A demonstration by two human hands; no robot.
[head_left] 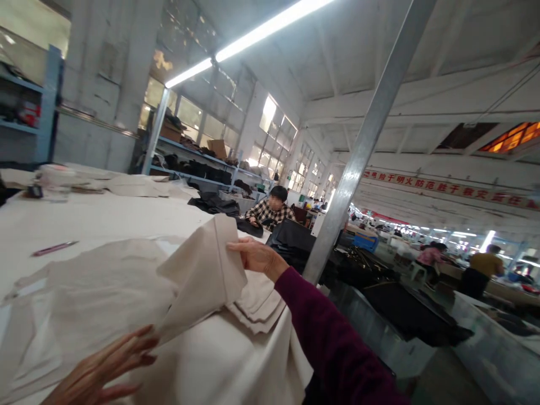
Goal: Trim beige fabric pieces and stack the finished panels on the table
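My right hand [258, 256], in a purple sleeve, pinches the edge of a beige fabric piece [206, 264] and holds it up off the table. A seam or fold line runs down that piece near its right side. At the lower left, my left hand [112, 365] has its fingers stretched out and apart, close to the lower edge of the raised fabric. More beige fabric pieces [105, 281] lie flat to the left. Behind my right hand, a small stack of beige pieces [259, 306] sits at the table edge, partly hidden.
A pen [54, 248] lies on the white table [160, 216] at the left. A metal post [358, 140] rises at the table's right side. Black material [405, 304] fills bins on the right. A person in a checked shirt [270, 214] sits beyond the table.
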